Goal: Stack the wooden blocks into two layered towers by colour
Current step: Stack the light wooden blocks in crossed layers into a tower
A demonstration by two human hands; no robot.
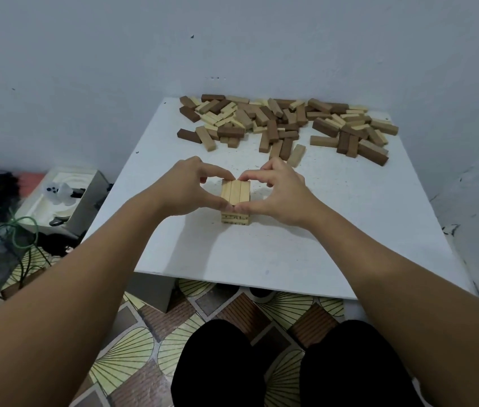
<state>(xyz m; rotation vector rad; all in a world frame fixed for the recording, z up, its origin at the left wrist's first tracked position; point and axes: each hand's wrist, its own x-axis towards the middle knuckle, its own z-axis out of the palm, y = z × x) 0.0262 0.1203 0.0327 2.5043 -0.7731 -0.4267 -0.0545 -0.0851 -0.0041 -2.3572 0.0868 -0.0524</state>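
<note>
Fingertips of my left hand [186,186] and right hand [276,191] pinch the pale tower [235,201] at frame centre. Top-layer blocks run lengthwise away from me, toward the frame's top

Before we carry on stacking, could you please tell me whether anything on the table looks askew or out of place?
Nothing stands out: the short light wooden tower looks square between both hands, and the loose mixed blocks lie unsorted at the far edge.
</note>
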